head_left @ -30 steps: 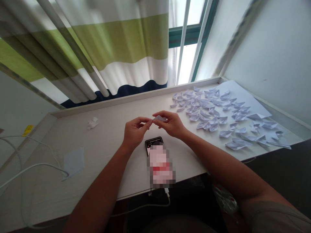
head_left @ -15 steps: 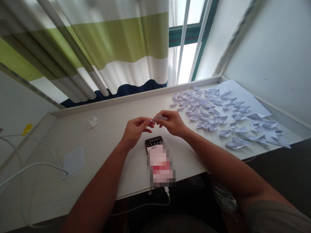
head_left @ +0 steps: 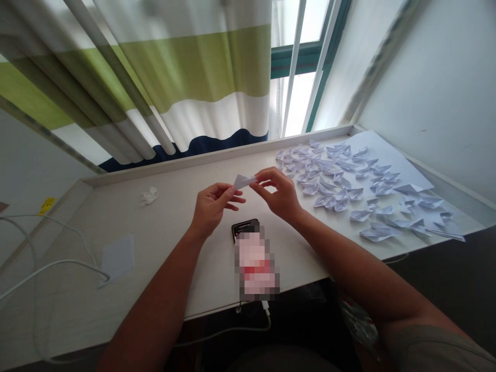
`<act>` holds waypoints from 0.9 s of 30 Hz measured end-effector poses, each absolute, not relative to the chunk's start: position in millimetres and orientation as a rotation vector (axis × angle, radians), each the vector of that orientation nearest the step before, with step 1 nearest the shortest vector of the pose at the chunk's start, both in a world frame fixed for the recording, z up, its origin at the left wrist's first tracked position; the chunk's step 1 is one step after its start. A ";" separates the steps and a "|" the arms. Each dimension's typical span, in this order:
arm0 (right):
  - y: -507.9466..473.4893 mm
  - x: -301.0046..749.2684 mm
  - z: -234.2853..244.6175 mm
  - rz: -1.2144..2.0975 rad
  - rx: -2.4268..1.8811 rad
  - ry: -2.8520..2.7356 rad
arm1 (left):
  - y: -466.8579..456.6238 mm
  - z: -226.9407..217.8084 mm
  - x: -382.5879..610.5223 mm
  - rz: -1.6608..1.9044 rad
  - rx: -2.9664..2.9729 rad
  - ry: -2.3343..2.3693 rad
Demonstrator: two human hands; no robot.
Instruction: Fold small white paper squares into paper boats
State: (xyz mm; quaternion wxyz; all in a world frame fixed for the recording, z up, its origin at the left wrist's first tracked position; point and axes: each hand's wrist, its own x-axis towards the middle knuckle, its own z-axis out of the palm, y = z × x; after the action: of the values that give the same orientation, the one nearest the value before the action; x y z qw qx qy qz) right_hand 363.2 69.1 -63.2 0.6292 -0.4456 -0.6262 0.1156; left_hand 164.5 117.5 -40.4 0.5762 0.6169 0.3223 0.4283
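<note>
A small white folded paper boat (head_left: 243,181) is held up over the desk between my two hands. My left hand (head_left: 215,204) pinches its left end between thumb and forefinger, the other fingers reaching out behind. With thumb and fingertips, my right hand (head_left: 277,190) grips the boat's right end. The boat's peak points up and its long edge lies nearly level. Below the hands, a phone (head_left: 245,226) lies on the desk, most of its screen blurred out. To the right spread many similar paper boats (head_left: 341,199), some resting on a large white sheet (head_left: 382,147).
The white desk (head_left: 163,243) has a raised rim along the back. At left lie a crumpled tissue (head_left: 149,196), a small paper sheet (head_left: 118,258) and white cables (head_left: 58,264). A charging cable (head_left: 265,307) runs off the front edge. A striped curtain (head_left: 194,67) hangs behind.
The folded paper has come into fuller view with its peak upright. My right hand has shifted slightly right and its fingers have moved to the boat's right end.
</note>
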 end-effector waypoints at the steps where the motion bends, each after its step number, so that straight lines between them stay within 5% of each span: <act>1: 68.4 363.1 -62.6 0.232 -0.999 -1.460 | 116.8 -39.4 165.3 1.006 1.418 0.730; 27: 66.9 360.0 -62.6 0.319 -0.965 -1.616 | 104.9 -38.2 170.4 1.006 1.507 0.732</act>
State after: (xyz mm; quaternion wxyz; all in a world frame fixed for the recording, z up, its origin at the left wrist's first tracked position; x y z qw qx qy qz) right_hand 360.0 66.9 -62.6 0.5778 -0.4127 -0.6908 0.1365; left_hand 170.4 104.9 -38.2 0.5594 0.6391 0.3106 0.4268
